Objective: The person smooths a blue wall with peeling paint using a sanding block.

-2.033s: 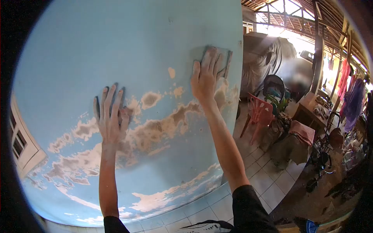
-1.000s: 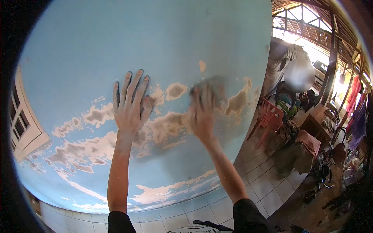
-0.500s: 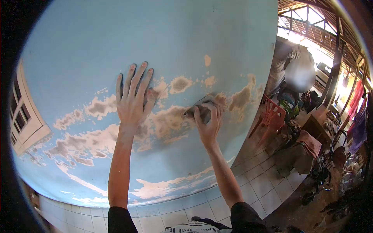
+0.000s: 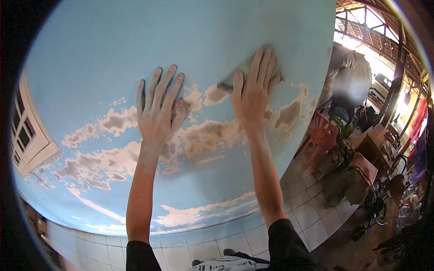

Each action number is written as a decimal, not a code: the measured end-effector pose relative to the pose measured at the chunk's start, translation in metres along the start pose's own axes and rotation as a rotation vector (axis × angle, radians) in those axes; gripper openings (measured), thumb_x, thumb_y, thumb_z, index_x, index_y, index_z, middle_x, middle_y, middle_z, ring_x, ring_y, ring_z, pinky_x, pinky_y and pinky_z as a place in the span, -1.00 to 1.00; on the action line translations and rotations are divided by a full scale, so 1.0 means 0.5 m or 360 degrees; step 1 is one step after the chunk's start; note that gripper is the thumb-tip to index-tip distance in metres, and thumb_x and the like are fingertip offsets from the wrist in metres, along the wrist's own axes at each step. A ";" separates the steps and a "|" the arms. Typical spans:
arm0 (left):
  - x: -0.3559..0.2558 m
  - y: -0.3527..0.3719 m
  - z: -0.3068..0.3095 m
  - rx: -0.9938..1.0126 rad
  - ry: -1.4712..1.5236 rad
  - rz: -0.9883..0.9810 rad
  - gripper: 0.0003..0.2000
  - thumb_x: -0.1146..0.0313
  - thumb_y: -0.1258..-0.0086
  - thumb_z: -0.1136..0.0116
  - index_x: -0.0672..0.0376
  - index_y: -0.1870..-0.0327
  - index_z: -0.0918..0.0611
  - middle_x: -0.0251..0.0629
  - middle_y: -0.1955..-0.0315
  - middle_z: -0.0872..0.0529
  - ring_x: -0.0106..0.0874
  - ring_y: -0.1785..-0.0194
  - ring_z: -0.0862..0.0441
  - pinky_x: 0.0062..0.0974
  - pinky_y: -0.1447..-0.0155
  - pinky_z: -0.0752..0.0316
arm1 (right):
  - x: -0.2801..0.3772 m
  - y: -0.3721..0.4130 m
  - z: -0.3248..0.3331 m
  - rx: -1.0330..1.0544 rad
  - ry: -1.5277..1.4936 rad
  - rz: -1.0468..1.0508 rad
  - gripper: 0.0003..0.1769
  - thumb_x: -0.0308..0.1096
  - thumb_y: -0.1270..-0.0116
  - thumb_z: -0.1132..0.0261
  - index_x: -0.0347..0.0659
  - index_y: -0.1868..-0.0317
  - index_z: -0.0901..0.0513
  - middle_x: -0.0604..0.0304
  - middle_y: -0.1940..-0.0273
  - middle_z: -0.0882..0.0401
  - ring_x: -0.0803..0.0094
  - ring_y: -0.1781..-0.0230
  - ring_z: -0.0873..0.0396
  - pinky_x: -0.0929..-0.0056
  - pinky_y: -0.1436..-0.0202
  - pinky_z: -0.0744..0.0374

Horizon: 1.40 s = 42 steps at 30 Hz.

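A light blue wall (image 4: 199, 40) with beige and grey peeled patches (image 4: 208, 135) fills most of the view. My left hand (image 4: 156, 113) lies on it with fingers spread, holding nothing, beside a peeled patch. Further right and higher up, my right hand (image 4: 254, 92) presses a dark, thin sheet (image 4: 277, 74) flat against the wall. The sheet's edges show on both sides of the fingers; its middle is hidden under the hand.
A white-framed window (image 4: 34, 131) is at the far left. Floor tiles (image 4: 199, 248) run along the wall's foot. At the right are a red plastic chair (image 4: 324, 133), a person (image 4: 357, 63) bending, a pink cloth (image 4: 363, 168) and piled household items.
My right hand has moved up the wall with the dark sheet, and its bent fingers have straightened over it. My left hand has stayed nearly in place.
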<state>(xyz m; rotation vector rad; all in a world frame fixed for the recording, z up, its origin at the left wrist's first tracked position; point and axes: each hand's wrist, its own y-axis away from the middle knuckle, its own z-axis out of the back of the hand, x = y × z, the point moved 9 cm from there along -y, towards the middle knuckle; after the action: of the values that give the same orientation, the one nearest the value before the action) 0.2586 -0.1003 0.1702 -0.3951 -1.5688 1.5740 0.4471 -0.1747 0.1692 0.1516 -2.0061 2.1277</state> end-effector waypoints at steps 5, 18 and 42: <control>0.002 0.004 -0.003 -0.0030 -0.0008 -0.0010 -0.58 0.26 -0.43 0.16 -0.12 -0.30 -0.50 -0.43 -0.36 -0.43 -0.27 -0.45 -0.30 0.04 -0.50 -0.09 | 0.032 0.135 -0.029 0.0116 0.0069 0.0127 -0.35 -0.11 -0.46 0.03 -0.42 -0.40 -0.26 -0.27 -0.45 -0.11 -0.18 -0.50 -0.03 -0.30 -0.49 0.12; 0.002 0.003 -0.003 -0.0001 -0.0025 0.0007 -0.60 0.22 -0.46 0.19 -0.12 -0.28 -0.51 -0.43 -0.36 -0.43 -0.28 -0.45 -0.30 0.04 -0.51 -0.07 | 0.026 0.007 -0.007 0.0007 0.0050 0.0057 -0.28 -0.08 -0.44 -0.03 -0.40 -0.44 -0.18 -0.20 -0.47 -0.08 -0.18 -0.51 0.02 -0.30 -0.48 0.08; 0.000 0.004 -0.001 -0.0035 -0.0020 -0.0024 -0.58 0.28 -0.44 0.15 -0.10 -0.31 -0.48 -0.38 -0.36 -0.42 -0.23 -0.45 -0.29 0.05 -0.51 -0.06 | -0.010 0.369 -0.078 0.0307 0.0094 0.0038 -0.28 -0.03 -0.43 -0.01 -0.43 -0.41 -0.24 -0.24 -0.42 -0.19 -0.13 -0.48 -0.10 -0.25 -0.49 0.06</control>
<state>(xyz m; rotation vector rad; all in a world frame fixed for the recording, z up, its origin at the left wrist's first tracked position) 0.2585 -0.0995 0.1682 -0.3852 -1.5961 1.5519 0.4136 -0.1452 -0.0142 0.0937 -1.7770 2.3104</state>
